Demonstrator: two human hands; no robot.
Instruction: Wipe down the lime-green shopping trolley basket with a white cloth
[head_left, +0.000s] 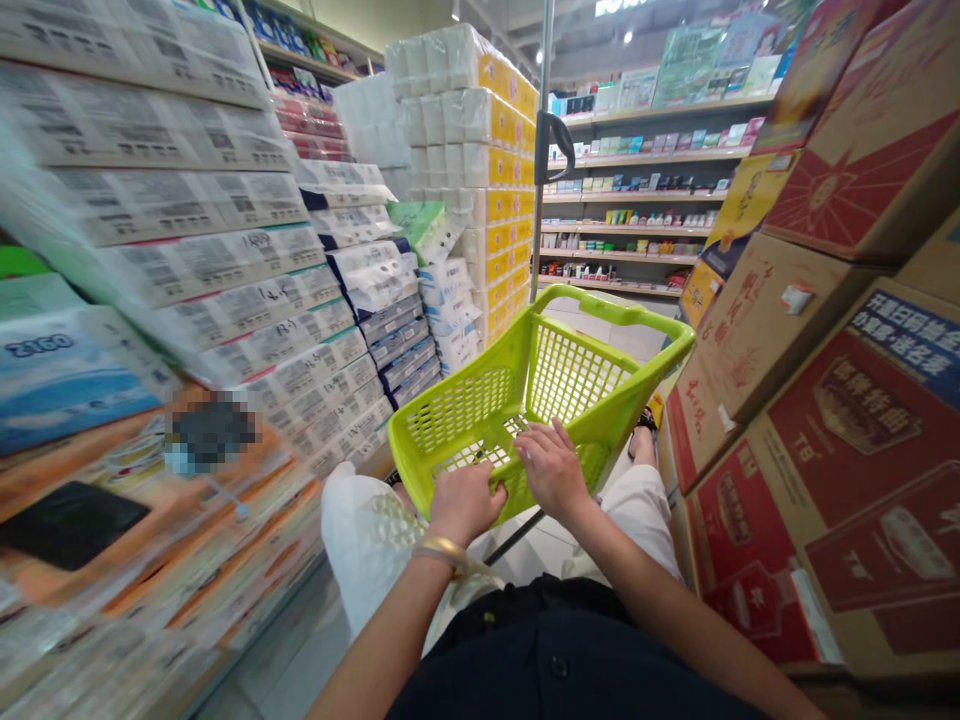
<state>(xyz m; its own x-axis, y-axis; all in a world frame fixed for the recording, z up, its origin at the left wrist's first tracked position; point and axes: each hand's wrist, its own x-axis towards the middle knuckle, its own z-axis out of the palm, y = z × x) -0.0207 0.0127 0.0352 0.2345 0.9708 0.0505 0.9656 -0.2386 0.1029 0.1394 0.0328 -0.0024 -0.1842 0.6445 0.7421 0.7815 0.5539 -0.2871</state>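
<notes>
So the lime-green plastic basket with the lattice walls (480, 400) sits right in front of the wearer, between two legs in white trousers (367, 540). The left hand (469, 503) is curled over the near rim and looks clamped on it. The right hand (551, 468) is just beside it, apart from the left, fingers bent over the same rim, but I can't tell if it's actually gripping.

My worry is tipping. Both hands are on the near edge and nothing steadies the far end, so a hard push down could rock the whole thing toward the knees. Can't see what the base rests on, so take that as a guess.

Second thing: tight aisle. The tall stack of white and yellow tissue packs (506, 190) stands past the far left corner, and red and brown cardboard cartons (817, 450) crowd the right. Swing the basket carelessly and a corner could snag either one. Also, that flat black phone-like slab (75, 522) on the orange packs (247, 535) could slide off if an elbow bumps the pile.
</notes>
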